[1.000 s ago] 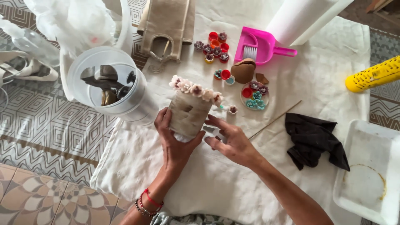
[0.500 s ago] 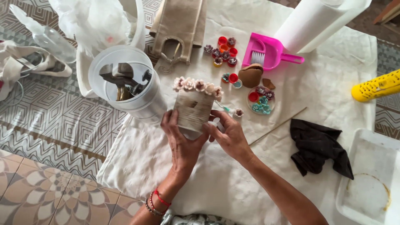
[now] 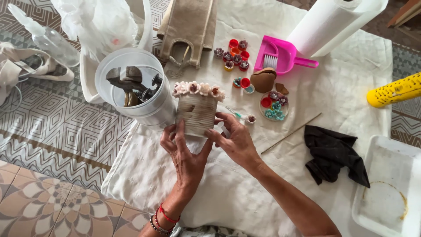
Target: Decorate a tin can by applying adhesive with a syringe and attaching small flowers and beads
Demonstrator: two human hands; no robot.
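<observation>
Left hand (image 3: 184, 151) cups ribbed clay pot (image 3: 196, 113) from below, fingers wrapped; right hand (image 3: 234, 138) fingertips pinch its side; flower-trimmed rim up; white bucket (image 3: 153, 109) just beside.

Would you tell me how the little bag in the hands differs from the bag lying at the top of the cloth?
The held bag is small, ribbed and rimmed with pale flowers; the lying bag is larger and plain. The left hand and right hand hold the first upright; the second lies flat, untouched. Both are beige with cut-out handles.
</observation>
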